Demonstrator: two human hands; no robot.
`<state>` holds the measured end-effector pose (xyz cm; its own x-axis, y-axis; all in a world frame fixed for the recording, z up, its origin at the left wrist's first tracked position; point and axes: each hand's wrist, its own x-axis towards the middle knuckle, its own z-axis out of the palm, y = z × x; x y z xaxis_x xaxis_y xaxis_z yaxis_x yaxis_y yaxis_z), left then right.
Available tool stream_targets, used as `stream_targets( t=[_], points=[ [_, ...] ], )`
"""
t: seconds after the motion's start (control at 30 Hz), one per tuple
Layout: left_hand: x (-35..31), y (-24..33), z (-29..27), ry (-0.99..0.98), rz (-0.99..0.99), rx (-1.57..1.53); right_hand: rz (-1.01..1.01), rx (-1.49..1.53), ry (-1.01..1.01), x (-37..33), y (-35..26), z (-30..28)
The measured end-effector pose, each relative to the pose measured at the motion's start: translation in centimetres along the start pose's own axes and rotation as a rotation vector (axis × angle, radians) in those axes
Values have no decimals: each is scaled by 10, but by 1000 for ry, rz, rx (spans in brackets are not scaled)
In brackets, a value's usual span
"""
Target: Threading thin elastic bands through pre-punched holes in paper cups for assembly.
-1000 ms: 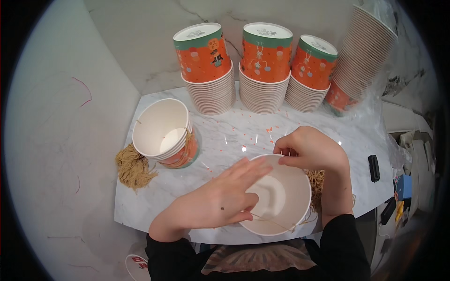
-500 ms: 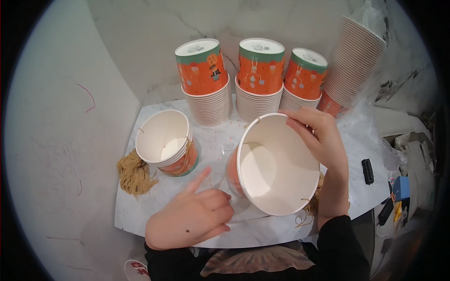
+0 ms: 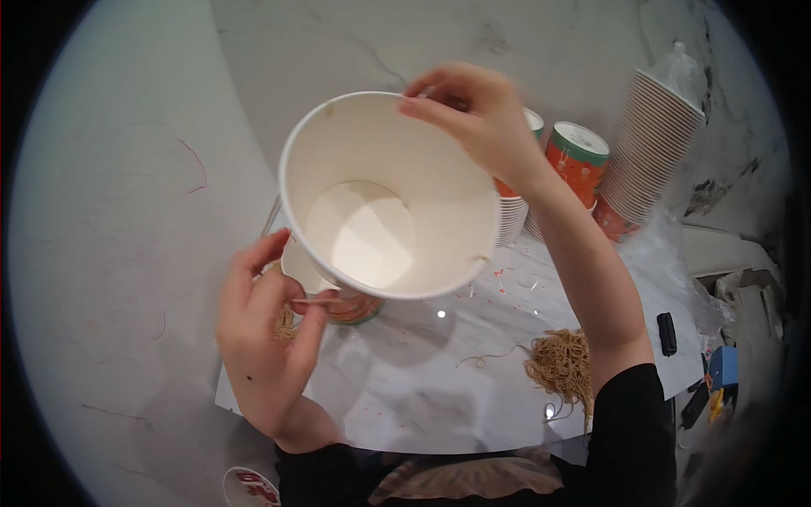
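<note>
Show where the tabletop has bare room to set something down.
Free, bar specks: the near middle of the tabletop, between left hand and string pile; also between that pile and the cup stacks. Crowded: far edge, and left, where the held cup partly hides other cups.

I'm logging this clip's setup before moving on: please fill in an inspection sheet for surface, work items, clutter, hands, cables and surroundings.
Surface: white marbled tabletop; orange specks scattered on it.
Work items: raised large paper bucket, opening toward the camera; heap of tan twine at right, one end trailing left; second bucket, partly hidden behind the first.
Clutter: black oblong object near the right edge, kind unclear.
Hands: right hand grips the large bucket's upper rim; left hand pinches a thin tan strand.
Cables: none identifiable; far right is blurred.
Surroundings: marbled wall; upside-down bucket topping a rear stack; leaning bucket stack with clear plastic; blue box beyond the table.
</note>
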<state>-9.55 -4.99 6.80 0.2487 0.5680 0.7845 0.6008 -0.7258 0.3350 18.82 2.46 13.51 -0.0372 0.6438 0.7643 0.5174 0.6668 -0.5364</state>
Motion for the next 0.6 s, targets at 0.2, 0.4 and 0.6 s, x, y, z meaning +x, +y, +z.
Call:
stream_targets(
  t=[0.2, 0.4, 0.6],
  points=[
    [9, -34, -9, 97, -46, -24, 15, 149, -111, 42, 25, 78],
    [18, -53, 0, -5, -120, -55, 13, 65, -246, 58, 61, 112],
    [20, -74, 5, -129, -237, -94, 119, -18, -341, 44, 89, 135]
  ],
)
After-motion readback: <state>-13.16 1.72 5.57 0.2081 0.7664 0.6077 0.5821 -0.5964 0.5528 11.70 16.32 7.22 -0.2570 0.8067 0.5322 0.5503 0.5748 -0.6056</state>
